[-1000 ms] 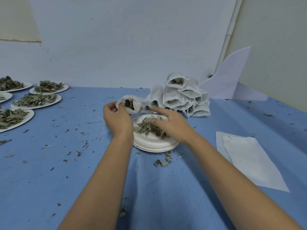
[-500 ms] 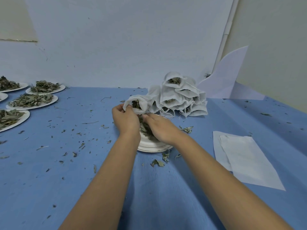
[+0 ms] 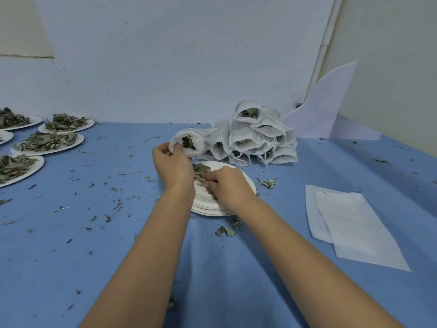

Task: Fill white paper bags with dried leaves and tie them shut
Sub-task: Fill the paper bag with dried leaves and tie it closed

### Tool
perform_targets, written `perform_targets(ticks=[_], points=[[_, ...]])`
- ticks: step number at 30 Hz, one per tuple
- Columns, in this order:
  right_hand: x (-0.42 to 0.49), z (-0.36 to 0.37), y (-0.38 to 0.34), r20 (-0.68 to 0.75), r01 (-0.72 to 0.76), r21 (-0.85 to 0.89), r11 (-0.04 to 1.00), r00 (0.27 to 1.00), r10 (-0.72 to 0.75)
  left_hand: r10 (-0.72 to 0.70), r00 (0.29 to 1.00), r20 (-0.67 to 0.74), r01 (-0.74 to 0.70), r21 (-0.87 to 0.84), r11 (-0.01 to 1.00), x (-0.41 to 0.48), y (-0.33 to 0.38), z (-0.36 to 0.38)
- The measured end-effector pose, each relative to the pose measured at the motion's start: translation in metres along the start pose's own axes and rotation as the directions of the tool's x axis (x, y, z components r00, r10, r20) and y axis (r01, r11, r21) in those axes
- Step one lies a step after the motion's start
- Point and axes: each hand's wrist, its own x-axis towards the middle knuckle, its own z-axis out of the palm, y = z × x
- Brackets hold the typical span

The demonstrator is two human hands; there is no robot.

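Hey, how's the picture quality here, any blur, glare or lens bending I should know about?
Head view: soft even light with no glare; faint shadows fall beside the stacked bags. The wide-angle lens bends the pipe on the wall and stretches the forearms toward the bottom edge. The left hand, right hand and plate look slightly soft, with fine leaf detail smeared.

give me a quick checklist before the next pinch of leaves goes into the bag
1. Left hand holds the open bag by its rim: ok.
2. Bag mouth open, leaves visible inside: ok.
3. Right hand on the dried leaves on the stack of paper plates: ok.
4. Right fingers closed around a pinch: cannot tell, they are hidden.
5. Bag full enough to tie: cannot tell.
6. Spare empty bags lying flat on the right side of the table: ok.
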Motion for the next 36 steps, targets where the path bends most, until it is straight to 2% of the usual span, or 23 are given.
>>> perform_targets(ticks=[5, 9, 12, 17, 23, 31, 36], points=[[-0.003, 0.002, 0.002, -0.116, 0.028, 0.005, 1.0, 0.993, -0.027, 0.001, 0.999, -0.042, -0.002, -0.027, 1.0, 0.005, 0.004, -0.004], [-0.004, -0.002, 0.004, -0.189, 0.032, 0.137, 0.99, 0.982, -0.006, 0.041, 0.998, -0.045, -0.041, -0.003, 0.999, 0.006, 0.005, -0.007], [-0.004, -0.008, 0.007, -0.237, 0.024, 0.245, 0.969, 0.971, 0.036, 0.107, 0.993, -0.042, -0.102, 0.104, 0.989, 0.008, 0.004, -0.01], [-0.001, -0.024, 0.011, -0.231, 0.004, 0.488, 0.873, 0.965, 0.124, 0.181, 0.983, -0.01, -0.174, 0.23, 0.958, 0.004, 0.003, -0.011], [-0.006, -0.041, 0.007, -0.07, -0.051, 0.663, 0.747, 0.989, 0.13, 0.285, 0.954, 0.099, -0.301, 0.372, 0.878, 0.001, -0.004, -0.011], [-0.001, -0.044, 0.004, -0.076, -0.066, 0.765, 0.64, 0.978, 0.192, 0.323, 0.906, 0.273, -0.417, 0.449, 0.79, -0.009, -0.005, -0.006], [0.0, -0.046, 0.008, -0.091, -0.09, 0.817, 0.57, 0.955, 0.281, 0.279, 0.901, 0.333, -0.399, 0.38, 0.834, -0.017, -0.001, -0.003]])
